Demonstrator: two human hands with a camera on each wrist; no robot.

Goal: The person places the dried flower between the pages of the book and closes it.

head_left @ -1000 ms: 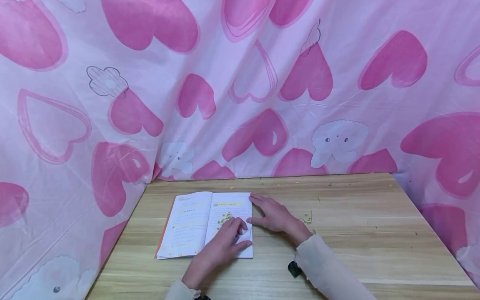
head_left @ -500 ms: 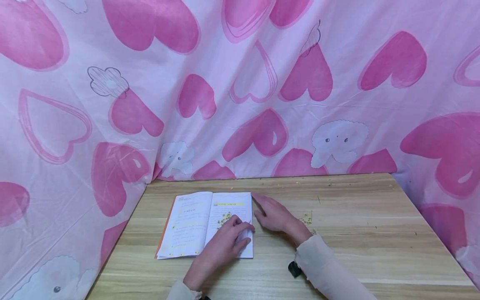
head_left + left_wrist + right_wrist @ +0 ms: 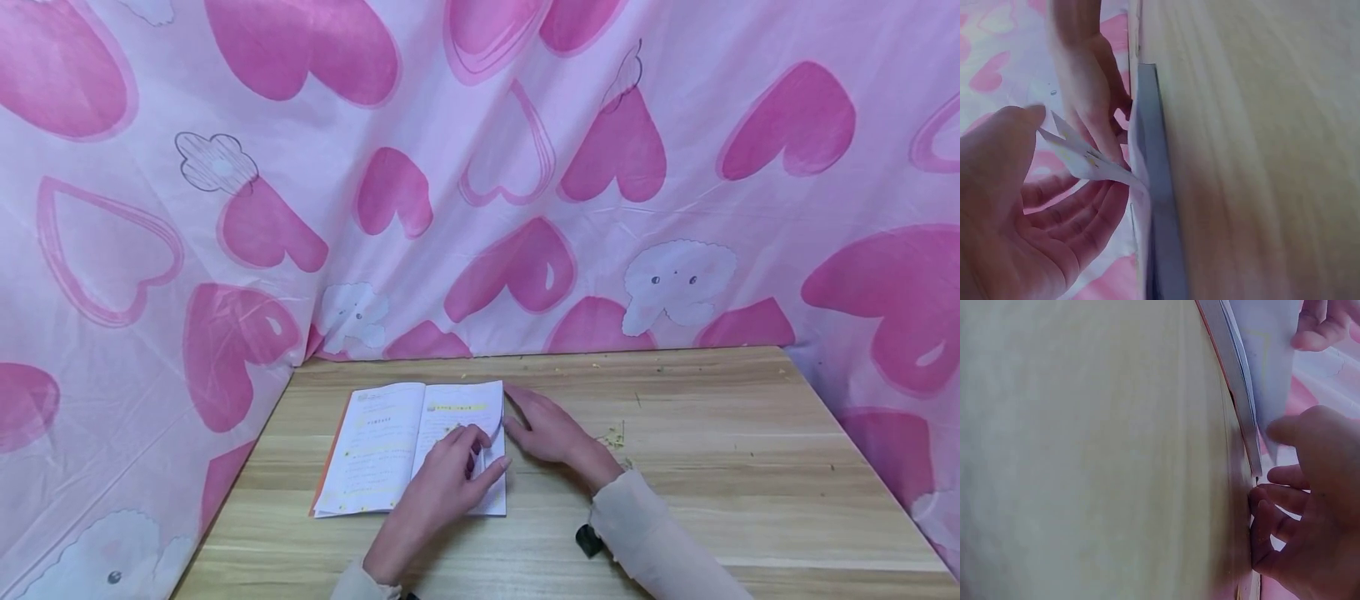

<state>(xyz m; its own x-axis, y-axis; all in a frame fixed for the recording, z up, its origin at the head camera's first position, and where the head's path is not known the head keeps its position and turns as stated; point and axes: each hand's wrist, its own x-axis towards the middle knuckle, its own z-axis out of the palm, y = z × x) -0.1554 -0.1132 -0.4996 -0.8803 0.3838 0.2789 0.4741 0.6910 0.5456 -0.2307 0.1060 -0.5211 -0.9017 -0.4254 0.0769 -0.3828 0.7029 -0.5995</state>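
Note:
An open book (image 3: 371, 450) lies on the wooden table in the head view. My left hand (image 3: 450, 473) is over its right page, fingers curled. A lifted page (image 3: 1088, 159) stands between this hand's thumb and fingers in the left wrist view, held near its edge. At the book's right edge is my right hand (image 3: 549, 427). In the right wrist view, its thumb touches the corner of a raised page (image 3: 1275, 381), while the other fingers bend loosely by the book's edge. Small yellow-green bits (image 3: 450, 430) on the right page are mostly hidden by my left hand.
More yellow-green crumbs (image 3: 613, 435) lie on the table (image 3: 712, 500) right of the book, beyond my right forearm. Tiny specks dot the table's far edge. A pink heart-patterned cloth (image 3: 502, 183) hangs behind and at both sides.
My left fingers first reached out over the page's right edge, then curled back in with the thumb extended. The right page's edge has risen slightly. My right hand has shifted only a little.

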